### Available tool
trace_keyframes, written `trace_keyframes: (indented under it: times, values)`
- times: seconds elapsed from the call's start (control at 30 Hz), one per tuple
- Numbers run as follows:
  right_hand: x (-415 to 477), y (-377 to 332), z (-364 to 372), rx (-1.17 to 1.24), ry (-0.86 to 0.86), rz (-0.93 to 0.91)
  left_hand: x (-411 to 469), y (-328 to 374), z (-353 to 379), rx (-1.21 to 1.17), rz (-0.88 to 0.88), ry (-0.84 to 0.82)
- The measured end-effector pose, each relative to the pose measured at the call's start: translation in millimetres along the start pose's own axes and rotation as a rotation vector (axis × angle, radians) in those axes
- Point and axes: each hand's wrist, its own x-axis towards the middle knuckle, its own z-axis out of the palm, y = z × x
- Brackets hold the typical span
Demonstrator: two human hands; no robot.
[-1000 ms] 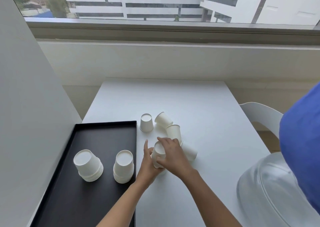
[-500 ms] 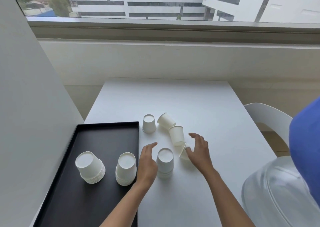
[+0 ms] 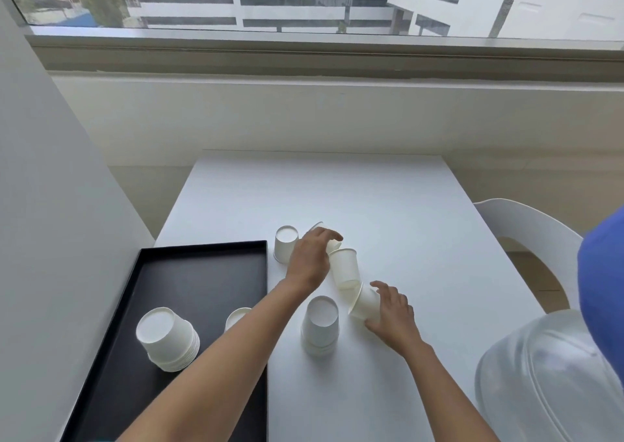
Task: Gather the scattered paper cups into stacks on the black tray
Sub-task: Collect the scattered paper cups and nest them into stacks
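Note:
The black tray (image 3: 189, 272) lies on the left of the white table. It holds one upside-down cup stack (image 3: 167, 338) and a second stack (image 3: 236, 316), mostly hidden by my left forearm. A third upside-down stack (image 3: 320, 325) stands on the table right of the tray. My right hand (image 3: 391, 310) grips a tipped paper cup (image 3: 363, 301) beside that stack. My left hand (image 3: 312, 256) reaches over another tipped cup (image 3: 333, 246), fingers spread across it. A further cup (image 3: 346, 267) lies between my hands. A single upturned cup (image 3: 285, 244) stands by the tray's far corner.
A clear plastic dome lid (image 3: 540, 374) sits at the table's near right. A white chair (image 3: 526, 225) stands to the right of the table. A grey wall (image 3: 50, 239) runs along the left, close to the tray. Blue fabric (image 3: 604, 272) shows at the right edge.
Both hands let go of the cup stack, which now stands on the table. My left hand moved away to the far tipped cup. My right hand closed on the near tipped cup.

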Motion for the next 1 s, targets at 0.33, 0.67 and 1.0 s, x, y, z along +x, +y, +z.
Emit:
trace_keyframes:
  times: [0.33, 0.67, 1.0]
  values:
    - [15, 13, -16, 0.295, 0.152, 0.094, 28, -27, 37, 0.579, 0.319, -0.328]
    - [52, 1, -34, 0.502, 0.359, 0.094, 38, -50, 69, 0.889, 0.589, -0.522]
    - [57, -7, -44, 0.600, 0.362, 0.043, 42, -61, 78, 0.741, 0.535, -0.453]
